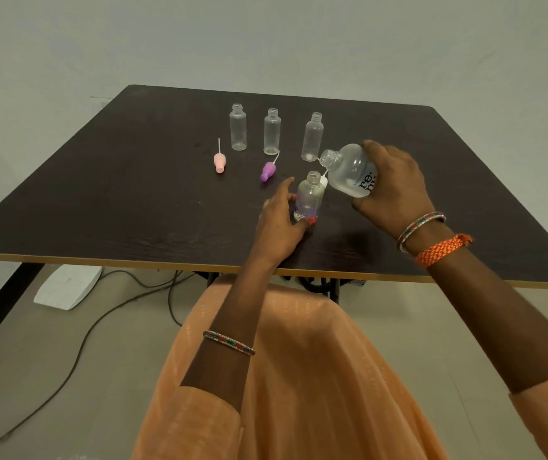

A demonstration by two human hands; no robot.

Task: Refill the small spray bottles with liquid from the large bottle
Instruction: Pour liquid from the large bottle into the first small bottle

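The right hand (395, 187) holds the large clear plastic bottle (348, 171), tilted to 10 o'clock, while the left hand (279, 224) fingers grip the small clear uncapped bottle (309, 197) on the dark counter (133, 194).

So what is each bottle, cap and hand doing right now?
Large bottle: uncapped, tilted, mouth above the near bottle.
Near bottle: upright, uncapped.
Three far bottles: upright, uncapped.
Pink cap: lying loose.
Purple cap: lying loose.
Left hand: holding the near bottle.
Right hand: gripping the large bottle.
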